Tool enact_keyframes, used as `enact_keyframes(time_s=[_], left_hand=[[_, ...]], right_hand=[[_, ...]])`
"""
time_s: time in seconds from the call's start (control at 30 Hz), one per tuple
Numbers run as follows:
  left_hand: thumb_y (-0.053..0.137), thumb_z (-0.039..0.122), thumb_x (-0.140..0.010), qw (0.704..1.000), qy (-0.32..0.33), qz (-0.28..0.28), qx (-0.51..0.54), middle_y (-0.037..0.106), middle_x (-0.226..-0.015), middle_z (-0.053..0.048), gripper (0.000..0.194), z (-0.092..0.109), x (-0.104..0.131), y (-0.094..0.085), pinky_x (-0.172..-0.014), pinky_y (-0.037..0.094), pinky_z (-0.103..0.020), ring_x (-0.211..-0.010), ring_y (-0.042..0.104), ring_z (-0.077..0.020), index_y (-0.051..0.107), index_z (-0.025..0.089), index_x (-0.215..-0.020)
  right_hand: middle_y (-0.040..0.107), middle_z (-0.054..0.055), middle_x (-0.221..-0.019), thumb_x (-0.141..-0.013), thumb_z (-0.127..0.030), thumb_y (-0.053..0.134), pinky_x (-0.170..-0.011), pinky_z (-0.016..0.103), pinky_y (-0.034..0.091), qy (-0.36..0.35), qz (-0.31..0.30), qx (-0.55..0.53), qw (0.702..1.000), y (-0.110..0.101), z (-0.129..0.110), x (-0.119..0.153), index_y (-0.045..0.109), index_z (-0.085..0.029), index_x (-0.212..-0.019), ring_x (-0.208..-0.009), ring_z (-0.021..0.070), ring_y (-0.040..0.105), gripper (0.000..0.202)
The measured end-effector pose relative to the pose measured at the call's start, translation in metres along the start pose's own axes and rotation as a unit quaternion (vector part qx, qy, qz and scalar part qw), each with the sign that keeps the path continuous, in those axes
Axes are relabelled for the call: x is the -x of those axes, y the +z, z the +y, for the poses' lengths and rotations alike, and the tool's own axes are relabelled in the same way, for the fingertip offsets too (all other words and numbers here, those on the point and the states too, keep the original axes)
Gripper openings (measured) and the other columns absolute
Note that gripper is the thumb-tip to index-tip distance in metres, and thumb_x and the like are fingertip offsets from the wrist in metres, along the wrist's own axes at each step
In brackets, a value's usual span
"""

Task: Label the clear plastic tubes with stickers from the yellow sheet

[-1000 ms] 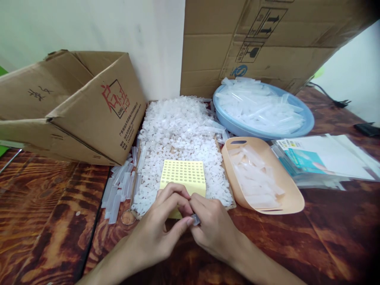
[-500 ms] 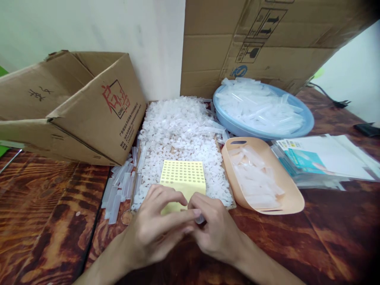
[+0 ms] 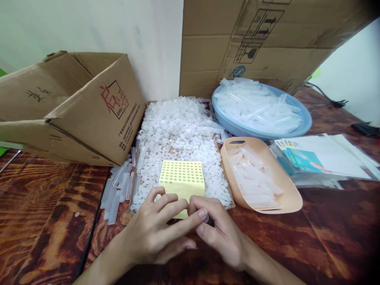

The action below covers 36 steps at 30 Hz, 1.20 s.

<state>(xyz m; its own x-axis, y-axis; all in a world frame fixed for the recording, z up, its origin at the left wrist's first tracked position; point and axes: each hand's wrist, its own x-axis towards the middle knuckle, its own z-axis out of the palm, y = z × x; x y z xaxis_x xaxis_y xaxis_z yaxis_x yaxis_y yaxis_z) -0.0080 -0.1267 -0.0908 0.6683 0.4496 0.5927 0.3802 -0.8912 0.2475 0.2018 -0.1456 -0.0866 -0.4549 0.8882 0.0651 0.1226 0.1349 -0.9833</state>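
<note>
My right hand (image 3: 221, 231) is closed around a small translucent plastic tube (image 3: 209, 220); only its round end shows between thumb and fingers. My left hand (image 3: 162, 227) has its fingers spread, with the index fingertip against the right fingers beside the tube and the thumb held apart below. Just beyond both hands lies a yellow sticker sheet (image 3: 181, 186) with rows of small round dots on its far part. It rests on a shallow cardboard tray (image 3: 231, 205) heaped with small white plastic caps (image 3: 175, 148). My fingers hide the sheet's near edge in part.
A tan plastic basket (image 3: 292, 202) of tubes stands right of the tray, a blue basin (image 3: 307, 118) piled with tubes behind it. Packaged bags (image 3: 335, 154) lie at far right. Loose tubes (image 3: 114, 202) lie left, below an open carton (image 3: 97, 111). A large carton (image 3: 208, 47) stands behind.
My left fingers have spread and lifted, and the left thumb has moved away from the right hand. The right hand keeps the tube, turned slightly so its end faces up.
</note>
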Motion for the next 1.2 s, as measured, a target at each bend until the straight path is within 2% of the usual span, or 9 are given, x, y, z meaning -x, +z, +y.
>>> enact_keyframes(time_s=[0.17, 0.4, 0.63, 0.77, 0.9, 1.2], left_hand=[[0.051, 0.035, -0.108, 1.000, -0.003, -0.009, 0.001, 0.070, -0.107, -0.009, 0.035, -0.001, 0.001, 0.003, -0.092, 0.043, -0.043, -0.096, 0.064, -0.0229, 0.064, 0.019, -0.136], [0.060, 0.034, -0.103, 1.000, 0.001, -0.011, 0.004, 0.070, -0.105, -0.010, 0.028, -0.001, 0.002, 0.005, -0.089, 0.044, -0.044, -0.096, 0.064, -0.0245, 0.068, 0.018, -0.124], [0.063, 0.029, -0.100, 1.000, -0.004, -0.008, 0.009, 0.071, -0.105, -0.009, 0.027, 0.003, -0.002, 0.004, -0.088, 0.045, -0.042, -0.094, 0.064, -0.0230, 0.068, 0.019, -0.125], [0.060, 0.023, -0.100, 1.000, 0.005, -0.005, -0.004, 0.070, -0.105, -0.008, 0.031, 0.003, -0.001, 0.006, -0.091, 0.046, -0.043, -0.095, 0.063, -0.0228, 0.067, 0.019, -0.130], [0.055, 0.018, -0.100, 1.000, 0.012, -0.015, -0.021, 0.069, -0.104, -0.008, 0.033, 0.002, -0.001, 0.007, -0.092, 0.045, -0.043, -0.093, 0.063, -0.0220, 0.068, 0.022, -0.130], [0.047, 0.017, -0.107, 0.994, 0.047, -0.020, -0.093, 0.072, -0.102, -0.007, 0.032, 0.003, -0.001, 0.007, -0.096, 0.045, -0.043, -0.094, 0.062, -0.0226, 0.069, 0.020, -0.130]], right_hand=[[0.042, -0.003, -0.071, -0.096, -0.050, 0.048, -0.062, 0.030, 0.029, 0.001, -0.013, -0.068, 0.998, -0.004, -0.002, 0.000, 0.043, -0.021, -0.077, -0.065, 0.0147, 0.038, 0.035], [0.035, -0.004, -0.072, -0.102, -0.062, 0.044, -0.060, 0.030, 0.026, 0.071, -0.020, -0.106, 0.992, -0.003, 0.003, 0.002, 0.043, -0.021, -0.077, -0.066, 0.0137, 0.032, 0.048], [0.038, -0.004, -0.069, -0.106, -0.059, 0.038, -0.063, 0.030, 0.028, 0.041, 0.003, -0.102, 0.994, 0.002, 0.006, 0.003, 0.041, -0.021, -0.074, -0.065, 0.0139, 0.035, 0.050], [0.036, -0.004, -0.068, -0.108, -0.055, 0.034, -0.063, 0.030, 0.029, 0.044, 0.015, -0.103, 0.994, 0.004, 0.006, 0.003, 0.040, -0.021, -0.072, -0.063, 0.0137, 0.033, 0.050], [0.039, -0.003, -0.068, -0.107, -0.053, 0.037, -0.060, 0.030, 0.029, 0.055, 0.040, -0.109, 0.992, 0.006, 0.008, 0.005, 0.045, -0.021, -0.077, -0.063, 0.0144, 0.036, 0.044], [0.034, -0.006, -0.064, -0.103, -0.052, 0.048, -0.053, 0.026, 0.026, 0.076, 0.060, -0.257, 0.962, 0.012, 0.007, 0.004, 0.047, -0.021, -0.079, -0.057, 0.0119, 0.030, 0.039]])
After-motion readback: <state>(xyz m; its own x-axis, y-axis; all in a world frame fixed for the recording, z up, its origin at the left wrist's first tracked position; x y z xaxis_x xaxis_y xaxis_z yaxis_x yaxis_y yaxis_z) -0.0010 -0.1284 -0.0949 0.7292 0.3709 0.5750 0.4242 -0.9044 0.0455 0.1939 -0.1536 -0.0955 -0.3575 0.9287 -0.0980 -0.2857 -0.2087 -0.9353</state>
